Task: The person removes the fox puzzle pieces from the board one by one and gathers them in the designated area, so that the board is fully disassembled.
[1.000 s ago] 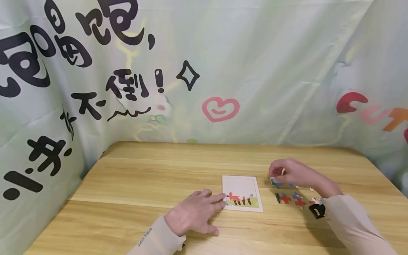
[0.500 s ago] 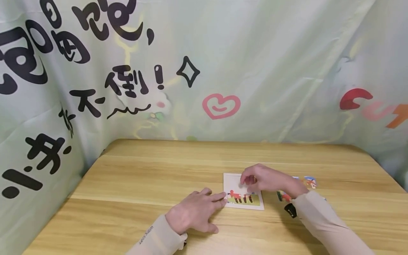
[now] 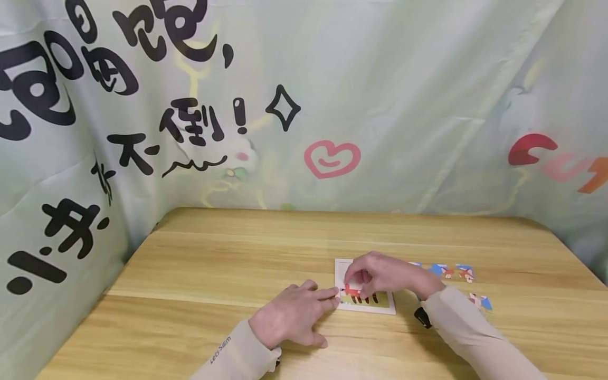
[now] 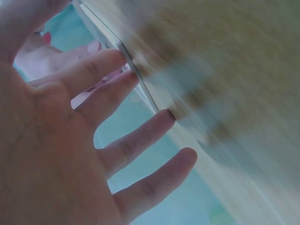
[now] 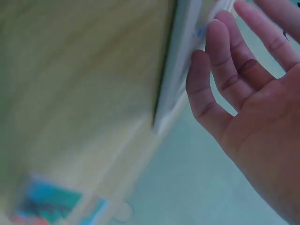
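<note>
A white puzzle tray (image 3: 391,309) lies on the table in the head view, its lower part filled with red, dark-striped and green puzzle pieces (image 3: 381,302). My left hand (image 3: 293,315) rests spread beside it, fingertips at its left edge. In the left wrist view the left fingers (image 4: 140,140) are straight and apart. My right hand (image 3: 380,273) is bent over the tray, index fingertip and thumb close around the red part of the picture. I cannot tell whether a piece is between them. In the right wrist view the other fingers (image 5: 220,56) are bent along the tray side (image 5: 173,79).
Loose puzzle pieces (image 3: 465,272) lie on the wooden table (image 3: 228,253) to the right of the tray, partly behind the right wrist. Another loose piece (image 3: 485,303) lies nearer. A printed curtain (image 3: 394,105) hangs behind the table.
My right hand has moved left from the loose pieces to the tray, then lower and slightly further left over the red part. The left hand has kept its place at the tray's edge.
</note>
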{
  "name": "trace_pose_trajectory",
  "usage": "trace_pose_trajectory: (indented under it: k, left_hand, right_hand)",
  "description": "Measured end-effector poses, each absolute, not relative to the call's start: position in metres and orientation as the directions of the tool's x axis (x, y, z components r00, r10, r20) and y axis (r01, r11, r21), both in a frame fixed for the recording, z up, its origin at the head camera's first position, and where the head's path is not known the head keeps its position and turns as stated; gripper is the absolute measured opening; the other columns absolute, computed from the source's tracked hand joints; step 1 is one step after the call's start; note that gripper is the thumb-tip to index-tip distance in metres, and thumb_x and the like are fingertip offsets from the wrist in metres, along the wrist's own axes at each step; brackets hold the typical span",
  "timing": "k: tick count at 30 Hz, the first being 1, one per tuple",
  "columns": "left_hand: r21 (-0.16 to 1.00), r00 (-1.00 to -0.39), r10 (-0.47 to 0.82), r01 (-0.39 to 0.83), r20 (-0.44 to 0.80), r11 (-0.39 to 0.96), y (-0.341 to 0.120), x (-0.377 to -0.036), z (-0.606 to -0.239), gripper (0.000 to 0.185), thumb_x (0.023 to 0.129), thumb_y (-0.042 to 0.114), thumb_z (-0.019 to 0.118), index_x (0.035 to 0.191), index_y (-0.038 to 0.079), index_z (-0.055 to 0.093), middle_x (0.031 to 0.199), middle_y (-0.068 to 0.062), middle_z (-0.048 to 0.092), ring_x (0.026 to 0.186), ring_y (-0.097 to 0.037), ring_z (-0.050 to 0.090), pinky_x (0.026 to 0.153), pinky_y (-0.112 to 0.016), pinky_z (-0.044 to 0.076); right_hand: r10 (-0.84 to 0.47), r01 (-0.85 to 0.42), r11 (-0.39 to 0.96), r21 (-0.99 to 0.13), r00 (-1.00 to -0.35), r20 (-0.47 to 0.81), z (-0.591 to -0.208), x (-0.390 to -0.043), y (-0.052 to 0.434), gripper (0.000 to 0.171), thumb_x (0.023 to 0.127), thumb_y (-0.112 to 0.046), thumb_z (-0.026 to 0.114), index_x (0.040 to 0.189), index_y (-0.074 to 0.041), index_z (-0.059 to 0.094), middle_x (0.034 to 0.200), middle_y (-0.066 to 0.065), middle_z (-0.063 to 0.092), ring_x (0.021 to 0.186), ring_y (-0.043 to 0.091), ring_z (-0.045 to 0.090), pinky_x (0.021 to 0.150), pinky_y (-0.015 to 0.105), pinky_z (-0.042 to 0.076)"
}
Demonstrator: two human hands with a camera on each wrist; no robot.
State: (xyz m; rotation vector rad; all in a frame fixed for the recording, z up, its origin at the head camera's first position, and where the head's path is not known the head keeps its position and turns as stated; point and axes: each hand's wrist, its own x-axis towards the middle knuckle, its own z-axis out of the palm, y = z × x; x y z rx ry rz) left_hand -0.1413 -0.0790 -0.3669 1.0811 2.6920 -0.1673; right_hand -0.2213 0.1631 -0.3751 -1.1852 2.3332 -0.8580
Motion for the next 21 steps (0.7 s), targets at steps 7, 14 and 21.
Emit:
trace_pose_trajectory:
  k: [7, 14, 21]
  left_hand:
    - [-0.047, -0.697, 0.674, 0.703, -0.246, 0.71, -0.079, -0.141, -0.367, 0.079, 0.083, 0.06, 0.076, 0.152, 0.03, 0.049, 0.159, 0.016, 0.035, 0.132, -0.018, 0.045, 0.101, -0.037, 0.049]
    - [-0.021, -0.694, 0.679, 0.703, -0.239, 0.711, -0.079, -0.14, -0.367, 0.079, 0.083, 0.058, 0.076, 0.151, 0.03, 0.05, 0.159, 0.015, 0.035, 0.132, -0.017, 0.045, 0.102, -0.039, 0.049]
    - [-0.016, -0.696, 0.677, 0.7, -0.237, 0.714, -0.079, -0.14, -0.367, 0.079, 0.083, 0.058, 0.076, 0.152, 0.029, 0.049, 0.159, 0.015, 0.035, 0.133, -0.017, 0.045, 0.102, -0.041, 0.049]
  right_hand:
    - [-0.837, -0.57, 0.45, -0.687, -0.538, -0.1, -0.378, -0.222, 0.158, 0.034, 0.08, 0.01, 0.076, 0.11, -0.006, 0.072, 0.076, -0.006, 0.051, 0.063, 0.003, 0.043, 0.06, 0.022, 0.044]
    - [-0.834, -0.552, 0.464, -0.693, -0.536, -0.132, -0.374, -0.219, 0.153, 0.033, 0.076, 0.015, 0.075, 0.098, -0.009, 0.071, 0.074, -0.006, 0.051, 0.065, 0.003, 0.045, 0.062, 0.022, 0.045]
    - [-0.828, -0.548, 0.485, -0.681, -0.539, -0.157, -0.371, -0.218, 0.149, 0.039, 0.075, 0.018, 0.074, 0.095, -0.014, 0.064, 0.074, -0.005, 0.051, 0.066, 0.005, 0.045, 0.063, 0.022, 0.044]
